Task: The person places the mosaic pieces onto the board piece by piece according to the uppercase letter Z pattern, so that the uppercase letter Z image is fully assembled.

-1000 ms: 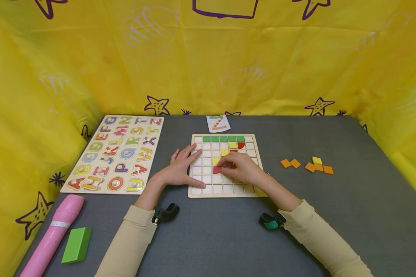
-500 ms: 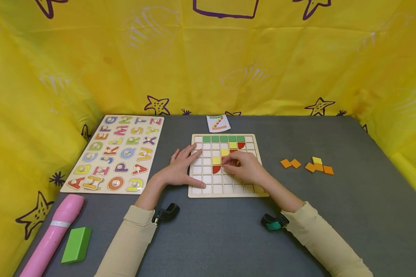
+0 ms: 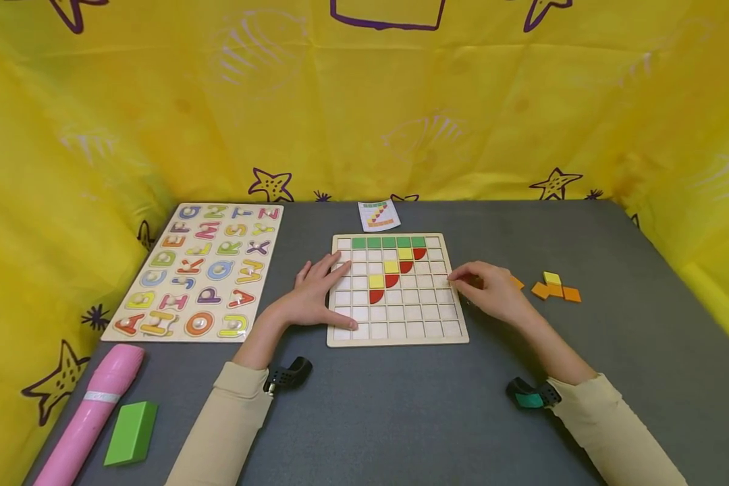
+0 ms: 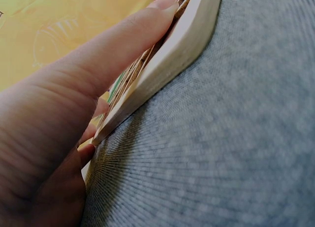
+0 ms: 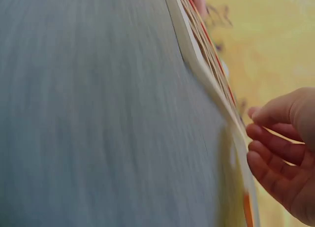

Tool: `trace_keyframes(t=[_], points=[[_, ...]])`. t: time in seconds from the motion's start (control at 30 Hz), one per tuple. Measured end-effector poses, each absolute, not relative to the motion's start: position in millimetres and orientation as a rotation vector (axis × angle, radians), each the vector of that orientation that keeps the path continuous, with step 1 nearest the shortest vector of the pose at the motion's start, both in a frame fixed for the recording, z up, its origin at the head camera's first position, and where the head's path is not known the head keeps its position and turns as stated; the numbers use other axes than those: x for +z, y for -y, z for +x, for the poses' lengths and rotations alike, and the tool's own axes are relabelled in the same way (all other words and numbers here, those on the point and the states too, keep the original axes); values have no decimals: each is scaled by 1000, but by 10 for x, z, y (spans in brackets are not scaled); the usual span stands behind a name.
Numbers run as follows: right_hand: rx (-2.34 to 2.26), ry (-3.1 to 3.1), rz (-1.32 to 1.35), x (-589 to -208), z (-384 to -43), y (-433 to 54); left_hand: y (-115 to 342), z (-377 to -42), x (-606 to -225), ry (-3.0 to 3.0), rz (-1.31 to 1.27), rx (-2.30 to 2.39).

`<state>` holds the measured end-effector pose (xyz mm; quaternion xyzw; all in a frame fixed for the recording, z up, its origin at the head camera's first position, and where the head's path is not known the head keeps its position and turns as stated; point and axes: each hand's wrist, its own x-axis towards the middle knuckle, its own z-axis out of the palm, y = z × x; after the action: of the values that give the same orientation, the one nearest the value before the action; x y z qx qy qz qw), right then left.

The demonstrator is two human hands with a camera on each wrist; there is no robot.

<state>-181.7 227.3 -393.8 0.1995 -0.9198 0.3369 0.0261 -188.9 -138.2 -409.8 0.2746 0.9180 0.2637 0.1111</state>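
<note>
A wooden grid board (image 3: pixel 397 343) lies on the table, holding a row of green squares (image 3: pixel 389 242). Below that row, a diagonal of yellow squares (image 3: pixel 391 266) runs beside red quarter-circle pieces (image 3: pixel 376 295). My left hand (image 3: pixel 311 297) rests on the board's left side with fingers spread; in the left wrist view its thumb (image 4: pixel 142 27) lies over the rim. Just off the board's right edge is my right hand (image 3: pixel 491 290), its fingers loosely bent and nothing between them in the right wrist view. It partly hides orange tiles behind it.
Orange tiles (image 3: pixel 572 294) and a yellow tile (image 3: pixel 551 278) lie to the right. A small pattern card (image 3: pixel 379 216) sits behind the board. On the left are an alphabet puzzle (image 3: pixel 170 277), a pink microphone-shaped toy (image 3: pixel 100 408) and a green block (image 3: pixel 130 432).
The right hand let go of the lowest red quarter-circle in its cell, then moved right, away from the grid toward the orange tiles. The left hand has stayed on the board.
</note>
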Motion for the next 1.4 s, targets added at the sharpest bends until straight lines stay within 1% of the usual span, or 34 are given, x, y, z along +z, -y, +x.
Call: trace_keyframes(t=[0.37, 0.57, 0.7, 0.9, 1.23, 1.4], points=[[791, 2916, 342, -3803, -1786, -3275, 1381, -1878, -4086, -2696, 798, 765], [751, 3040, 265, -3818, -1814, -3565, 1379, -1880, -4094, -2695, 807, 774], [768, 3043, 287, -3828, -1846, -3564, 1383, -1888, -4110, -2700, 814, 775], [885, 3064, 327, -3811, -1895, -3426, 1374, -1885, -4100, -2699, 806, 773], [861, 3003, 253, -3853, -1921, -3293, 1362, -1873, -4084, -2693, 795, 775], [943, 2945, 244, -3855, -1918, -3132, 1366, -1882, -4084, -2696, 799, 769]])
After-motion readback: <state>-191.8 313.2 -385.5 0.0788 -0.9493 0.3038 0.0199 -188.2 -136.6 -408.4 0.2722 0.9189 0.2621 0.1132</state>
